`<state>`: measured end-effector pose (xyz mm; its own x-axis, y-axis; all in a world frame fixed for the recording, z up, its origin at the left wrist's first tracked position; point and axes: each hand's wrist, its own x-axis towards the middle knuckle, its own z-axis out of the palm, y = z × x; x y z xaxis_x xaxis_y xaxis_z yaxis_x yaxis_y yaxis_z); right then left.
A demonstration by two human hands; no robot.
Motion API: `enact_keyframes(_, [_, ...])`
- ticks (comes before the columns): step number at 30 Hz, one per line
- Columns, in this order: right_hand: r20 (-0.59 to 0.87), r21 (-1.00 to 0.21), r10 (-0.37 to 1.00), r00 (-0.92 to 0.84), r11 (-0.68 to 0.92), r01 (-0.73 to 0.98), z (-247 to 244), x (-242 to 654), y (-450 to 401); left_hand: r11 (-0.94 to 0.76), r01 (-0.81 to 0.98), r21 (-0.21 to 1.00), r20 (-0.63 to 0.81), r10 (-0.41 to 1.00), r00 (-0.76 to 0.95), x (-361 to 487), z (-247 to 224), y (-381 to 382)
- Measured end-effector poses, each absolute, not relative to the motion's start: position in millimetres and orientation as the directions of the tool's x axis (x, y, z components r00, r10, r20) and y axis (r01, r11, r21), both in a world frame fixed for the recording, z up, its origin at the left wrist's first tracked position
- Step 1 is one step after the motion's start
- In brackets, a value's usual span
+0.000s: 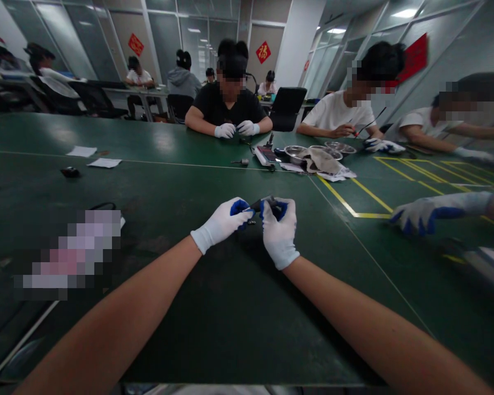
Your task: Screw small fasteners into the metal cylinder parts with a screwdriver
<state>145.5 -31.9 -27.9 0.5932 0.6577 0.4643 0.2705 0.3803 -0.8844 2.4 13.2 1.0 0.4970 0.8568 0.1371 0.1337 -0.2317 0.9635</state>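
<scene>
Both of my hands wear white gloves with blue palms and meet above the green table (214, 307). My right hand (280, 230) is closed around a dark, roughly cylindrical part (262, 204), which tilts up to the right. At its left end my left hand (224, 222) is closed in a pinch. Whatever lies between those fingertips is too small to make out. Just below the fingertips a small shiny metal piece (252, 222) shows on the table. My right fingers hide much of the dark part.
Metal bowls (295, 154) with a grey cloth (321, 160) stand farther back, near a small motor-like part (242, 162). Left lie white papers (105, 163), a black object (70, 172) and a blurred-out item (74, 249). A co-worker's gloved hand (436, 213) reaches in beside yellow tape (372, 215).
</scene>
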Motion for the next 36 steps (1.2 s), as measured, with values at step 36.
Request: enact_keyframes(36, [0.328, -0.936, 0.561, 0.760, 0.300, 0.183, -35.3, 160.3, -18.9, 0.076, -0.107, 0.991, -0.077, 0.997, -0.012, 18.8, -13.3, 26.4])
